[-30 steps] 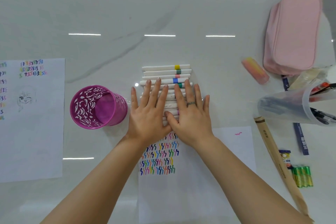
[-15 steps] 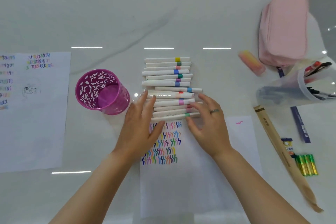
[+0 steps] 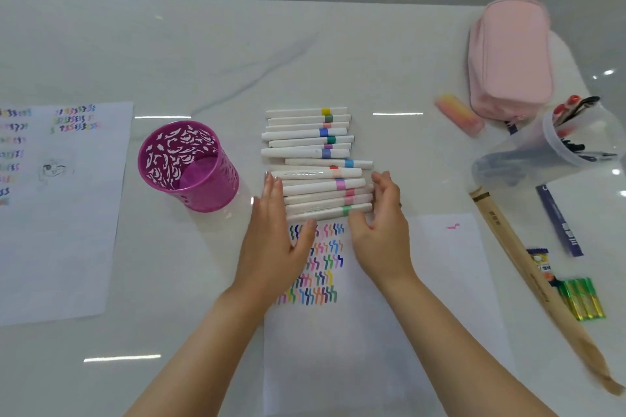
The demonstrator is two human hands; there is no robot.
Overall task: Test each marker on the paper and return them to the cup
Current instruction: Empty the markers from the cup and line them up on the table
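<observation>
While the markers [image 3: 306,152] lie rowed on the surface [image 3: 203,44] right of the cup [image 3: 159,159], left hand [image 3: 274,247] and right hand [image 3: 382,237] bracket the near ones' ends, fingers loosely extended, gripping nothing; paper [image 3: 372,332] just below.

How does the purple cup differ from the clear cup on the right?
The purple cup has a cut-out pattern; the clear cup is plain and see-through. The purple cup is empty; the clear cup holds pens. Both sit on the white table.

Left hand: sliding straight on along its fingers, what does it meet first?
The left hand would likely meet the left ends of the farther markers first; the pink cup sits aside.
</observation>
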